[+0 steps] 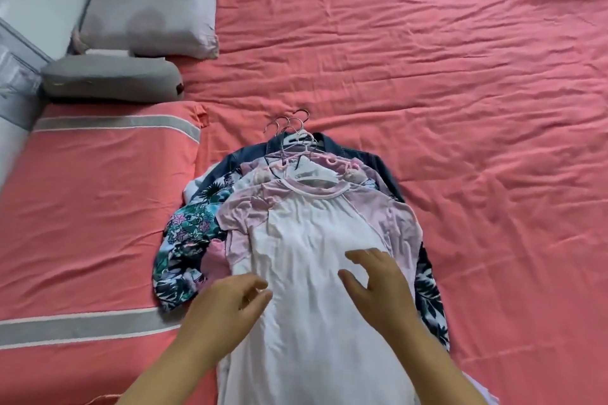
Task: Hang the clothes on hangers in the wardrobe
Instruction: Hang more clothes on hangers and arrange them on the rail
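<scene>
1. I see the stack of clothes (296, 223) lying on the bed (427, 76), at 6 o'clock from the frame centre, each garment apparently already on a hanger. The top layer is the white and lilac shirt (306, 240).
2. My left hand (227, 302) hovers at the 7 o'clock edge of the shirt, fingers loosely curled and holding nothing. My right hand (375, 279) sits at 5 o'clock over the shirt body, fingers spread and relaxed, also holding nothing; I cannot tell whether it touches the cloth.
3. Risk: the hanger hooks (292, 123) cluster at 12 o'clock of the stack and overlap. If I lift by the cloth rather than by the hooks, I judge the hangers may tangle or slide out of the necklines.
4. Risk: the layers are loose and offset. Lifting the stack unevenly can let the floral garment (187, 240) at 9 o'clock or the denim jacket (329, 141) slip off.
5. Hidden: the wardrobe is not in view. The shirt hem is cut off at the bottom edge and partly covered by my forearms.
6. Hard to make out: the exact count of hangers and garments, since the lower layers show only at the edges.
</scene>
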The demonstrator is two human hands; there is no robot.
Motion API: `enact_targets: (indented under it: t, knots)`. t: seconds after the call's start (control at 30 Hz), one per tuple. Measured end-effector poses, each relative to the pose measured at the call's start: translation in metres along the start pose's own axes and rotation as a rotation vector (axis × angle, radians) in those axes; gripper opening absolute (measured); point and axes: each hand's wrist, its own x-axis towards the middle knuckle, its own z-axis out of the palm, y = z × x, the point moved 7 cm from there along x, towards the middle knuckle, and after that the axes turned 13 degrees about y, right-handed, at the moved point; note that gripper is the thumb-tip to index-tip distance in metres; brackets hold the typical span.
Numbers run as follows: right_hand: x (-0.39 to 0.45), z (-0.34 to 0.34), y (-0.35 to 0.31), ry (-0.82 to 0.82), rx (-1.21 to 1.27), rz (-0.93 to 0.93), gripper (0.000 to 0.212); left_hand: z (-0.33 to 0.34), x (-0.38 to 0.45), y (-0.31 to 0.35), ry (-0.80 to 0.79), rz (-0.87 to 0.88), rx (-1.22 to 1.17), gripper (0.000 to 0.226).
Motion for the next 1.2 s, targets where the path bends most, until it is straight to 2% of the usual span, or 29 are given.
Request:
enact_targets:
  t: [0.1,0.17,0.43,0.5,0.63,0.7,0.83,0.9,1.03,1.2]
  knots:
    - [0.058,0.021,0.037,-0.021,-0.002,0.03,0.029,0.026,0.037,0.003,0.01,-0.087,-0.041,0.03]
    - [0.09,0.038,0.062,-0.017,-0.012,0.056,0.029,0.044,0.056,0.003,0.018,-0.143,-0.074,0.021]
    - [0.178,0.097,0.12,0.021,-0.197,0.002,0.036,0.087,0.1,-0.005,0.021,-0.21,-0.061,0.02]
    - [0.191,0.112,0.128,0.02,-0.267,-0.03,0.043,0.092,0.108,-0.007,0.016,-0.211,-0.047,0.02]
    - [0.207,0.132,0.146,-0.079,-0.434,-0.034,0.07,0.101,0.122,-0.01,0.012,-0.212,-0.058,0.02]
    - [0.211,0.134,0.148,-0.073,-0.471,-0.043,0.072,0.103,0.128,-0.009,0.017,-0.201,-0.058,0.019]
    - [0.207,0.119,0.136,0.027,-0.379,-0.028,0.042,0.096,0.132,-0.005,0.045,-0.165,-0.077,0.02]
    - [0.197,0.106,0.13,0.031,-0.303,0.032,0.03,0.089,0.13,0.001,0.067,-0.12,-0.09,0.031]
    - [0.169,0.066,0.116,0.062,-0.15,0.13,0.045,0.065,0.125,0.014,0.143,-0.036,-0.081,0.052]
    - [0.113,-0.003,0.069,0.25,-0.053,0.06,0.049,0.019,0.11,0.028,0.303,0.047,-0.068,0.08]
